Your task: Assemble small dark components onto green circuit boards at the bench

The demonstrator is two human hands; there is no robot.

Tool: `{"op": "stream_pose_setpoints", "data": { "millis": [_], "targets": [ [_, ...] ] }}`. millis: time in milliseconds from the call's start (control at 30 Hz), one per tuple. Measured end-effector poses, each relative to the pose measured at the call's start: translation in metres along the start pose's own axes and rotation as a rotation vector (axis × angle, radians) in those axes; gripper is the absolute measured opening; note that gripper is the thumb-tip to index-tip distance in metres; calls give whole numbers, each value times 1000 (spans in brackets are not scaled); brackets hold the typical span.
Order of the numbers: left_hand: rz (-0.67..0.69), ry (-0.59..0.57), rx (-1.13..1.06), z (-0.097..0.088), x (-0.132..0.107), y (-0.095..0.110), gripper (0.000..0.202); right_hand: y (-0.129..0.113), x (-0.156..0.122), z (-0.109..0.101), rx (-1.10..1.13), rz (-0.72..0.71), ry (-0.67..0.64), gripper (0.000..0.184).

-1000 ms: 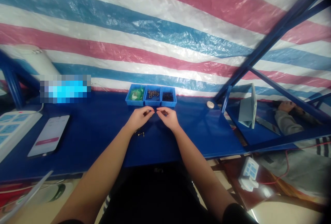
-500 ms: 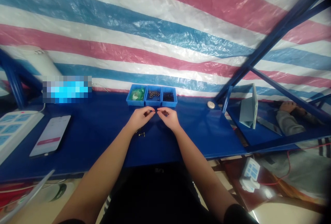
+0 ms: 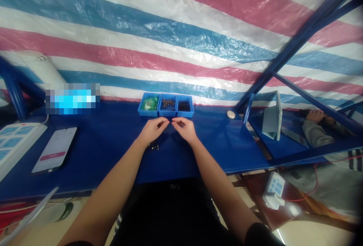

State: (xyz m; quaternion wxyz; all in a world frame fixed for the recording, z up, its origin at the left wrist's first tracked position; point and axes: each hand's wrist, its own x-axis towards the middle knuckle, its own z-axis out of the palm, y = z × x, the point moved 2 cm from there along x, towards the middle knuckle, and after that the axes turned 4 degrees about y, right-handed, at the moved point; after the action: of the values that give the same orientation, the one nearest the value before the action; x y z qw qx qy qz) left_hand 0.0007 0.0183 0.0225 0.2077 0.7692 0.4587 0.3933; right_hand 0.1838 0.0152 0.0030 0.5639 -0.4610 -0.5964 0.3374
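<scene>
My left hand (image 3: 154, 130) and my right hand (image 3: 185, 129) face each other over the blue table, thumb and fingers of each pinched together. A narrow gap separates their fingertips. Whatever they pinch is too small to make out. Beside my left wrist lie a few small brass-coloured pieces (image 3: 155, 148), partly hidden by that hand. Just beyond my fingers stand three joined blue bins: the left bin (image 3: 143, 114) has a green plastic bag in it, the middle bin (image 3: 167, 114) small metal fasteners, and the right bin (image 3: 185, 114) small dark pieces.
On the left of the table (image 3: 113, 144) lie a phone (image 3: 55, 149) and a white power strip (image 3: 18, 142). A round cream-coloured object (image 3: 231, 114) sits to the right. Past the blue frame, a tablet in a stand (image 3: 273, 119) and another person's sleeve (image 3: 316, 132) show.
My fingertips have drawn slightly apart, and the dark bit seen between them before no longer shows there. Otherwise my hands have hardly moved.
</scene>
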Motion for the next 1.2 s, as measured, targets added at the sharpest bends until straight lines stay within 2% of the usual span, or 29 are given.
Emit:
{"op": "stream_pose_setpoints", "data": {
  "millis": [100, 300, 433, 500, 600, 667, 733, 833, 933, 1067, 1200],
  "targets": [
    [-3, 20, 10, 0, 0, -1, 33, 8, 5, -3, 44, 97, 49, 30],
    [12, 42, 31, 0, 0, -2, 34, 28, 26, -11, 195, 243, 258, 46],
    [3, 44, 48, 0, -1, -2, 33, 28, 35, -7, 420, 194, 223, 72],
    [-9, 52, 50, 0, -1, -2, 32, 26, 33, -5, 445, 170, 196, 74],
    [-15, 62, 44, 0, 0, -3, 31, 22, 25, -6, 320, 119, 149, 56],
    [-14, 78, 54, -1, 0, -4, 30, 18, 19, -6, 130, 43, 80, 36],
    [-15, 128, 83, -4, 1, -6, 31, 15, 12, -3, -101, -69, -37, 25],
    [-16, 216, 126, -6, 2, -8, 31, 10, 4, 7, -380, -237, -223, 28],
    [-18, 204, 137, -5, 2, -10, 31, 11, 2, 19, -578, -288, -306, 28],
    [-19, 175, 145, -2, 1, -10, 30, 12, 4, 26, -655, -275, -282, 16],
    [-8, 141, 130, -3, 1, -8, 29, 10, 3, 20, -493, -232, -214, 14]
  ]
}}
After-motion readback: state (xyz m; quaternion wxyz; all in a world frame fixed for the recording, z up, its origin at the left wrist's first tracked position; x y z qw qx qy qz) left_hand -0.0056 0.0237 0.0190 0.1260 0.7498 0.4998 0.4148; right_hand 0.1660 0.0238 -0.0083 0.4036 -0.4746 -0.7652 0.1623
